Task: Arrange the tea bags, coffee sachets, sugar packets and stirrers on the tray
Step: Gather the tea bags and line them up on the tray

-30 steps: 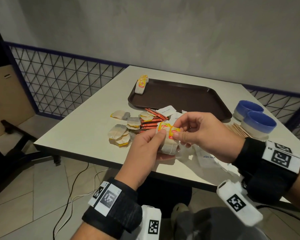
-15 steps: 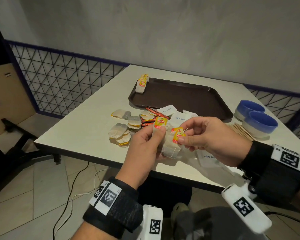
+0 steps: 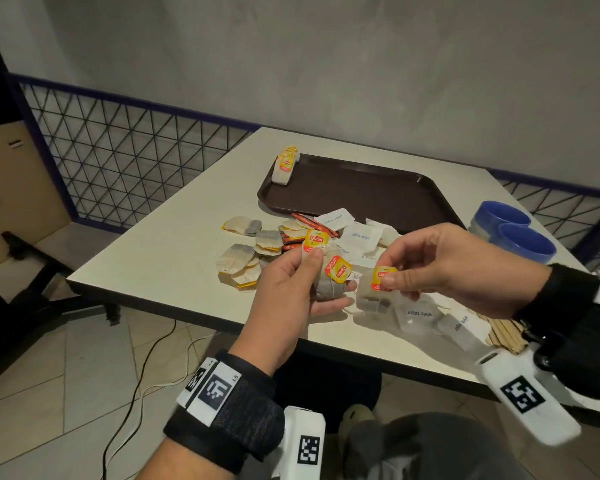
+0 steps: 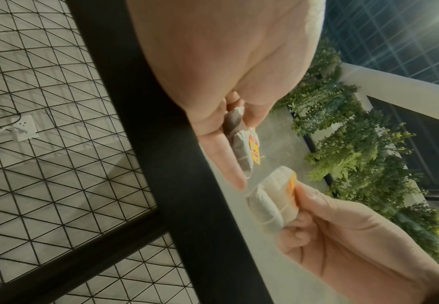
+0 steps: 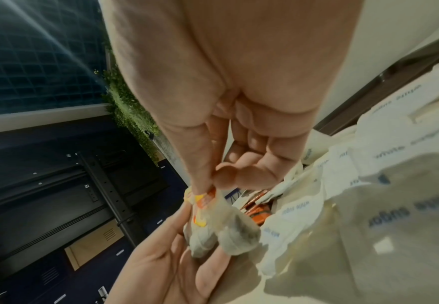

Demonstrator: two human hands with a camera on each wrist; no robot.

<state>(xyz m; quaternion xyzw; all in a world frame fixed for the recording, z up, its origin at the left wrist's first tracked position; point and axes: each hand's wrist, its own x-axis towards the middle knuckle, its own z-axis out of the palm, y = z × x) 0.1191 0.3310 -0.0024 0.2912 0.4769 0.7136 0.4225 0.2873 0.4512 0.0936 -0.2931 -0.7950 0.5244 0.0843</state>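
Note:
My left hand (image 3: 293, 282) holds a small stack of tea bags (image 3: 328, 271) with yellow-red tags between thumb and fingers, over the table's near edge. My right hand (image 3: 430, 265) pinches one tea bag (image 3: 374, 296) by its tag, just right of the stack and apart from it. In the left wrist view the stack (image 4: 241, 148) lies on my fingers and the other tea bag (image 4: 273, 203) hangs from the right thumb. A brown tray (image 3: 368, 195) lies further back with a pile of tea bags (image 3: 284, 166) at its left corner.
Loose tea bags (image 3: 243, 261), red coffee sachets (image 3: 309, 226) and white sugar packets (image 3: 361, 237) lie on the white table (image 3: 174, 258) before the tray. Wooden stirrers (image 3: 503, 334) lie under my right wrist. Two blue-lidded tubs (image 3: 513, 233) stand at the right.
My right hand has pulled one tea bag off the stack and moved it right and down. My left hand keeps the rest, now showing two tags.

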